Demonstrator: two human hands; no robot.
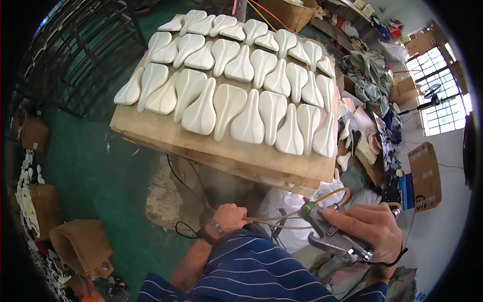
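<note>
My right hand (375, 229) is wrapped round a metal spray gun (329, 232), low on the right. A thin tan hose (276, 219) runs from the gun across my front. My left hand (230, 216) is closed round that hose, close to my body. In front of both hands, rows of cream-white bicycle saddle pads (249, 123) lie on a wooden board (221, 157), close together, with narrow ends pointing alternately toward and away from me. Neither hand touches the pads.
Dark metal racks (75, 55) stand at the far left. Cardboard boxes (83, 246) sit on the green floor at lower left. Piled cloth and scraps (370, 75) fill the right side, with clear plastic bags (289, 204) beneath the board's near edge.
</note>
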